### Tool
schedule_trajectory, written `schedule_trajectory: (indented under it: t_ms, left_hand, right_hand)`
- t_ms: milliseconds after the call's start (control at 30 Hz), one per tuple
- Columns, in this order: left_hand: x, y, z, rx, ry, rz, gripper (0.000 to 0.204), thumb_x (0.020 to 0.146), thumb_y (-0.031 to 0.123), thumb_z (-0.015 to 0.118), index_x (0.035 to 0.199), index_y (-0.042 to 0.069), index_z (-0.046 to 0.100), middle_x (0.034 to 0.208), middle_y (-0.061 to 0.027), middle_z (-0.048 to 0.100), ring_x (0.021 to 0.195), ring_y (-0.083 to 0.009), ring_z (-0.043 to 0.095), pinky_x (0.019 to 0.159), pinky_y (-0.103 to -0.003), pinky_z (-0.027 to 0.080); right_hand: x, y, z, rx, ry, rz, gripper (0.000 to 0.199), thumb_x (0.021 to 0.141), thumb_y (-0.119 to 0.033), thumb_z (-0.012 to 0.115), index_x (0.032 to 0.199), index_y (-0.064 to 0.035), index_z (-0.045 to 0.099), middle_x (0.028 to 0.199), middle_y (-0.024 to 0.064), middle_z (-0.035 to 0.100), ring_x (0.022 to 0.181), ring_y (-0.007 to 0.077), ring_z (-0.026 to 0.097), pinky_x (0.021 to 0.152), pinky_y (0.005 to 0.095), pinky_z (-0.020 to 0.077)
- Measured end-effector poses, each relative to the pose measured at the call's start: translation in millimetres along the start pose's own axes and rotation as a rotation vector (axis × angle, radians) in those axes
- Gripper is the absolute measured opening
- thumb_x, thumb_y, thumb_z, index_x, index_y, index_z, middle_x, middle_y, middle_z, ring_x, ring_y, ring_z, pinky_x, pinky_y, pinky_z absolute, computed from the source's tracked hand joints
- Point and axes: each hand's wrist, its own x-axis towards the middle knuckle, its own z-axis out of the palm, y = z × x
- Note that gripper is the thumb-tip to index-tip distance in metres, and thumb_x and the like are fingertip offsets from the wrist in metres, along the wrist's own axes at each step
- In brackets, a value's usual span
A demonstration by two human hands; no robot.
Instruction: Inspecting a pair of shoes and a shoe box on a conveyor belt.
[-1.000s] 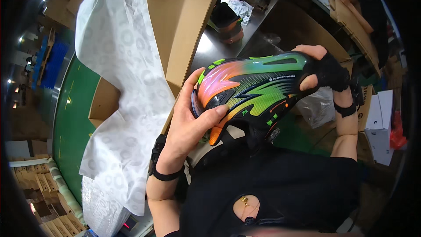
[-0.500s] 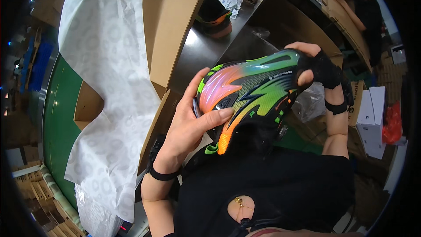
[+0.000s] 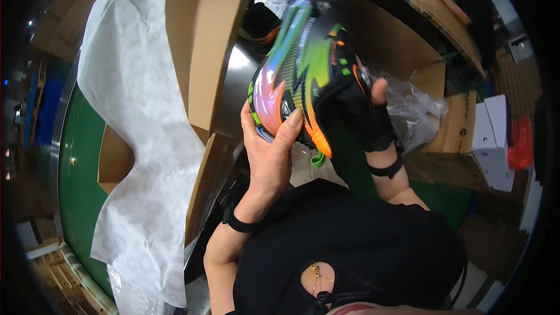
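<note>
The multicoloured shoe (image 3: 303,70) is held raised between both hands. The left hand (image 3: 269,151) grasps the toe end, fingers wrapped under it; the gloved right hand (image 3: 364,116) clasps the heel side. The shoe appears light, its upper pliable and its sole stiffer: support it at both ends.

shoe (image 3: 303,76): black with pink, green and orange zigzag streaks, orange heel, green pull loop
right hand's glove (image 3: 364,119): black
paper (image 3: 131,111), left: white, faint pattern
box (image 3: 207,41), far left: plain brown cardboard
surface (image 3: 79,169), left: green
</note>
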Motion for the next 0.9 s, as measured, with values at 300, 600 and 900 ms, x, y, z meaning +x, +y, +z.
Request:
schedule_trajectory:
  t_ms: [300,600,900]
  left_hand:
    - [-16,1,4,0.184,-0.04,0.037,0.064,0.076,0.007,0.074,0.119,-0.001,0.027,0.113,-0.0134,0.041,0.101,-0.0208,0.054,0.08,-0.031,0.05]
    - [-17,7,1,0.115,-0.089,-0.09,0.054,0.081,0.009,0.066,0.117,-0.004,0.029,0.109,-0.018,0.05,0.09,-0.0255,0.061,0.076,-0.036,0.054]
    - [-13,5,-3,0.336,-0.038,0.05,0.049,0.084,0.011,0.063,0.12,-0.006,0.036,0.107,-0.014,0.056,0.09,-0.0196,0.06,0.076,-0.03,0.052]
  right_hand:
    - [31,-34,-4,-0.039,-0.046,0.1,0.077,0.072,-0.023,0.054,0.139,0.0024,0.027,0.13,0.0154,0.046,0.116,0.0227,0.049,0.1,0.0308,0.0362]
    - [37,-51,1,-0.29,-0.143,0.114,0.071,0.074,-0.022,0.053,0.137,0.0027,0.033,0.128,0.0142,0.049,0.112,0.0186,0.051,0.097,0.0274,0.0376]
    - [42,-51,-5,-0.342,-0.111,0.184,0.068,0.076,-0.02,0.054,0.137,0.0038,0.034,0.122,0.0126,0.053,0.107,0.0164,0.053,0.095,0.0252,0.0387]
